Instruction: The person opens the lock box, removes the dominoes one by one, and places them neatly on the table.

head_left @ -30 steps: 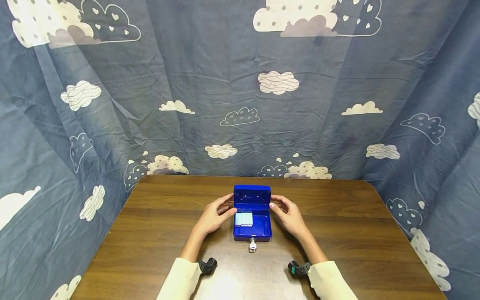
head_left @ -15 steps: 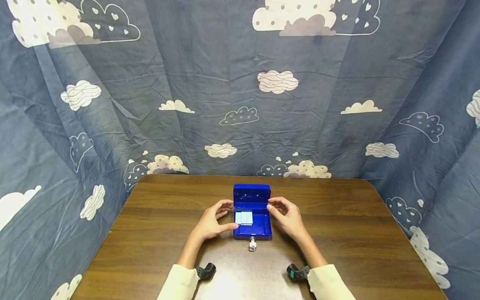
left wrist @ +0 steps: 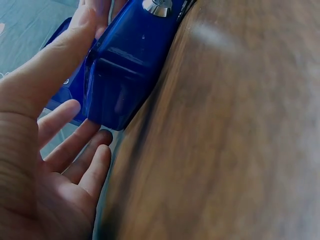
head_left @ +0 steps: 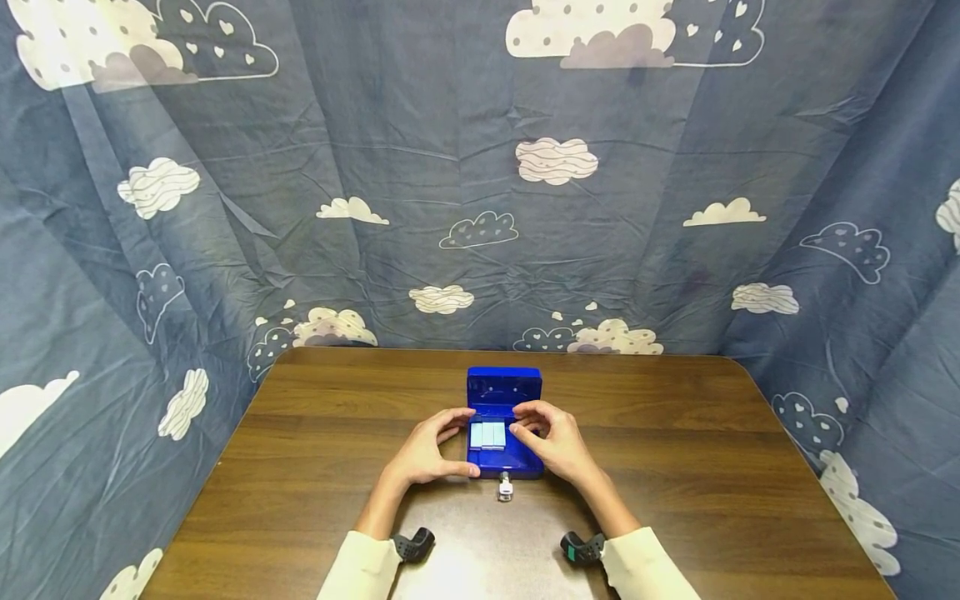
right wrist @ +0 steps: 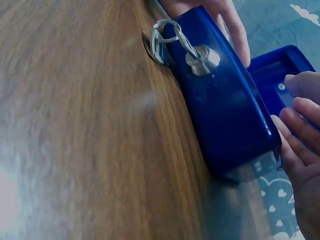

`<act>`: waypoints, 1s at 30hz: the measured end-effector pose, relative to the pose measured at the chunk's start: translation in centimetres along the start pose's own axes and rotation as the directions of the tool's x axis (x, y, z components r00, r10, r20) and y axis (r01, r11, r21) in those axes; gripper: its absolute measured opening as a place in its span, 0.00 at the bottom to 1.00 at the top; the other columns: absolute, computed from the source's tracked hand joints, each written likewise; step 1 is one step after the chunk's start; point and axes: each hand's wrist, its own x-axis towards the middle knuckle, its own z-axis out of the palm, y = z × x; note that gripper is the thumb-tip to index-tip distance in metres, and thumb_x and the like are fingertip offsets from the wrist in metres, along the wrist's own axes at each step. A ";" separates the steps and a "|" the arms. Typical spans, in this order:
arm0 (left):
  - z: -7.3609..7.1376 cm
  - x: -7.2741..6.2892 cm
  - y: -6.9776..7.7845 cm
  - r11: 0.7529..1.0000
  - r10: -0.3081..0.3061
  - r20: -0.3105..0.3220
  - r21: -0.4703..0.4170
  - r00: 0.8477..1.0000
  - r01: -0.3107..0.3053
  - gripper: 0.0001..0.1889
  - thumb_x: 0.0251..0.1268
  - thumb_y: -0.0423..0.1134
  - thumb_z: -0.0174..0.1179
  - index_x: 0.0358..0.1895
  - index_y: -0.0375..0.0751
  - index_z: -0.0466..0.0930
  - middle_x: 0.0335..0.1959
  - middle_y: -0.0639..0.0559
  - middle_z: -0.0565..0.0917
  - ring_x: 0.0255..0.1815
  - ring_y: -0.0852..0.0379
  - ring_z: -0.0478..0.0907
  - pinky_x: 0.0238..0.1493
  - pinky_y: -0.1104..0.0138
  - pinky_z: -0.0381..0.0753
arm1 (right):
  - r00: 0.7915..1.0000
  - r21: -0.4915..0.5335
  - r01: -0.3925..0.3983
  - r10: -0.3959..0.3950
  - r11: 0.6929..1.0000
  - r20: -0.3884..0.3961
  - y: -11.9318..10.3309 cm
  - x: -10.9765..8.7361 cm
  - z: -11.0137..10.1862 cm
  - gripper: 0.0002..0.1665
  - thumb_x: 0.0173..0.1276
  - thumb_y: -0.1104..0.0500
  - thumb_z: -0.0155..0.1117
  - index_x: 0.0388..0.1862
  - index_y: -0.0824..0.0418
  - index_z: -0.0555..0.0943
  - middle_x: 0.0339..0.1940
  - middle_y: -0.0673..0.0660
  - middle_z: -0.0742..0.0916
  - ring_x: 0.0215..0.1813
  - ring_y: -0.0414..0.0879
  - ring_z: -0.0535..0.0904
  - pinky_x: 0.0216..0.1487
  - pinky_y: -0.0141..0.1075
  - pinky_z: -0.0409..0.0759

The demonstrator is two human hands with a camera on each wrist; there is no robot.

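Note:
A blue metal cash box stands on the table with its lid raised. Inside, toward the back left, pale blue rectangular blocks lie side by side. A key on a ring hangs from the front lock. My left hand spans the box's left side, thumb at the front left corner and fingers toward the back. Over the right part of the box reaches my right hand, its thumb and fingers apart, fingertips just right of the blocks and nothing between them.
The brown wooden table extends on both sides of the box. Behind it hangs a blue-grey curtain with cloud prints. A black strap device sits at each wrist beside pale yellow sleeves.
My left thumb has slid from the box's side near the hinge to the front corner. My right hand has moved left, from beside the lid to over the box. The box stays put.

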 end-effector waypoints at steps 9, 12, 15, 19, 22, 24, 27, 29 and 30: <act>0.2 0.2 -0.1 0.996 -0.010 0.029 0.089 1.000 0.007 0.53 0.43 0.42 0.86 0.75 0.32 0.67 0.74 0.39 0.73 0.74 0.41 0.72 0.75 0.54 0.75 | 0.996 -0.124 0.033 -0.022 0.992 0.086 -0.7 0.7 0.7 0.17 0.64 0.63 0.76 0.49 0.69 0.84 0.41 0.62 0.90 0.38 0.47 0.87 0.44 0.40 0.92; 0.2 0.2 -0.3 0.993 -0.023 0.029 0.117 0.999 0.020 0.53 0.43 0.44 0.86 0.75 0.33 0.67 0.74 0.40 0.73 0.73 0.42 0.73 0.74 0.56 0.76 | 0.994 -0.189 0.066 -0.047 0.980 0.101 -0.7 0.8 1.0 0.17 0.63 0.64 0.76 0.48 0.70 0.84 0.39 0.62 0.89 0.38 0.47 0.86 0.43 0.41 0.91; 0.2 0.3 -0.4 0.991 -0.032 0.029 0.134 0.999 0.027 0.53 0.43 0.45 0.85 0.75 0.35 0.68 0.75 0.41 0.73 0.73 0.43 0.74 0.74 0.58 0.76 | 0.990 -0.270 0.100 -0.068 0.958 0.127 -0.7 0.9 1.2 0.16 0.61 0.64 0.77 0.46 0.68 0.85 0.38 0.59 0.89 0.37 0.46 0.85 0.41 0.37 0.89; 0.3 0.3 -0.3 0.989 -0.036 0.027 0.148 0.999 0.031 0.52 0.44 0.46 0.85 0.76 0.38 0.68 0.74 0.43 0.73 0.72 0.43 0.75 0.74 0.58 0.76 | 0.982 -0.379 0.154 -0.099 0.912 0.159 -0.7 0.8 1.5 0.16 0.60 0.61 0.78 0.45 0.66 0.85 0.35 0.57 0.88 0.37 0.45 0.84 0.40 0.34 0.87; 0.2 0.3 -0.2 0.989 -0.021 0.022 0.146 1.000 0.017 0.52 0.44 0.46 0.85 0.75 0.38 0.68 0.74 0.41 0.74 0.71 0.41 0.75 0.73 0.56 0.77 | 0.980 -0.435 0.168 -0.102 0.884 0.171 -0.8 0.9 1.7 0.18 0.59 0.59 0.79 0.45 0.65 0.86 0.35 0.56 0.87 0.38 0.45 0.83 0.41 0.36 0.87; 0.2 0.3 0.3 0.992 -0.007 0.018 0.125 1.000 0.004 0.51 0.44 0.43 0.85 0.75 0.35 0.68 0.73 0.38 0.74 0.71 0.37 0.75 0.73 0.51 0.77 | 0.979 -0.470 0.174 -0.100 0.865 0.178 -0.9 0.9 1.8 0.18 0.59 0.57 0.80 0.45 0.64 0.86 0.36 0.55 0.87 0.38 0.45 0.83 0.42 0.38 0.87; 0.2 0.2 0.6 0.995 0.004 0.014 0.101 1.000 -0.006 0.51 0.45 0.38 0.84 0.74 0.29 0.67 0.72 0.31 0.73 0.70 0.32 0.74 0.73 0.45 0.75 | 0.978 -0.511 0.181 -0.099 0.840 0.183 -1.0 0.8 2.1 0.19 0.58 0.56 0.80 0.45 0.64 0.86 0.37 0.54 0.87 0.39 0.45 0.84 0.44 0.41 0.88; 0.3 0.2 0.6 0.996 0.005 0.012 0.090 1.000 -0.006 0.51 0.44 0.35 0.84 0.74 0.27 0.66 0.72 0.29 0.72 0.70 0.29 0.73 0.73 0.42 0.73 | 0.977 -0.531 0.186 -0.101 0.827 0.185 -1.0 0.7 2.3 0.19 0.58 0.56 0.80 0.45 0.64 0.87 0.38 0.54 0.88 0.40 0.46 0.84 0.45 0.43 0.88; 0.3 0.2 0.6 0.996 0.006 0.012 0.092 1.000 -0.007 0.51 0.44 0.35 0.84 0.74 0.27 0.66 0.72 0.29 0.72 0.70 0.29 0.73 0.72 0.41 0.73 | 0.977 -0.539 0.187 -0.100 0.821 0.186 -1.0 0.6 2.3 0.19 0.58 0.56 0.80 0.45 0.63 0.87 0.38 0.54 0.88 0.41 0.46 0.85 0.46 0.43 0.88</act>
